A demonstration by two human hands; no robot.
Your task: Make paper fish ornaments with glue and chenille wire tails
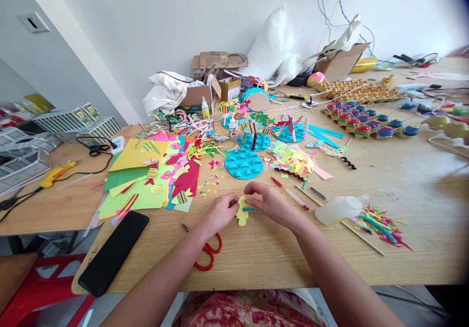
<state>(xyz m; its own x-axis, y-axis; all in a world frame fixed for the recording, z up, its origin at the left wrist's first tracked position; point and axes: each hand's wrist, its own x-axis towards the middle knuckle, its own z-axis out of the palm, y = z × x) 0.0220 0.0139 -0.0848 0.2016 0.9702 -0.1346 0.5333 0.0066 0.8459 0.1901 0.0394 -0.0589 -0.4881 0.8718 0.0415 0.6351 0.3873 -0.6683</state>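
A small yellow paper cutout (242, 215) lies on the wooden table near its front edge, with a short teal strip (250, 209) across its right side. My left hand (224, 211) is closed at the cutout's left edge, thumb and forefinger pinched on it. On the other side my right hand (266, 201) is curved over the cutout's upper right, its thumb and fingers apart, near the teal strip. Whether the right fingertips touch the paper is hard to see. Red-handled scissors (208, 256) lie beneath and beside my left forearm.
A black phone (113, 253) lies front left, beside coloured paper sheets (137, 197). Blue round bases (244, 164) stand ahead. To the right are a red pen (289, 193), a white bottle (339, 210), a wooden stick (362, 239) and shredded paper strips (384, 225).
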